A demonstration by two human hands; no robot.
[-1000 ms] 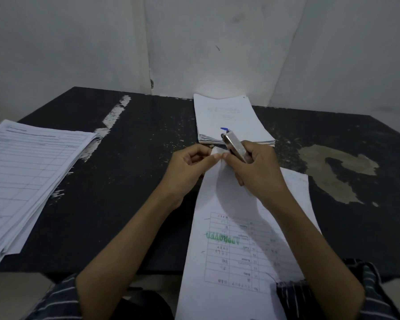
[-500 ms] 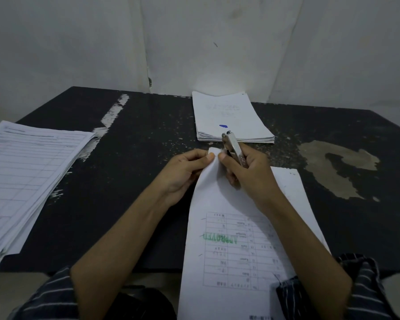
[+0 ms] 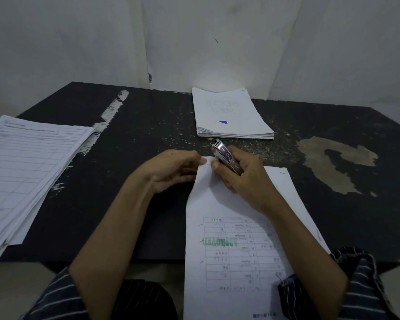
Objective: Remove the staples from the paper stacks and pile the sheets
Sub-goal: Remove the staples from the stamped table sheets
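Sitting at a scuffed black worktop (image 3: 148, 125) against white walls (image 3: 79, 42), loose sheets (image 3: 28, 167) at left, my left hand (image 3: 171, 172) pinches a corner of the stapled paper (image 3: 229, 227). My right hand (image 3: 247, 179) grips the metal staple tool (image 3: 225, 155), now clear of the far stack (image 3: 229, 114) it overlapped before.

- Pale scuffed walls (image 3: 67, 38), corner behind.
- Black table (image 3: 153, 125), speckled, with a white paint streak (image 3: 113, 109) and a worn tan patch (image 3: 337, 165).
- Dim light, soft glow (image 3: 219, 77) low on wall.

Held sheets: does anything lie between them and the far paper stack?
Nothing visible: only bare speckled table lies between the held sheets and the far stack. The right hand holds a metal tool pointing into that gap.
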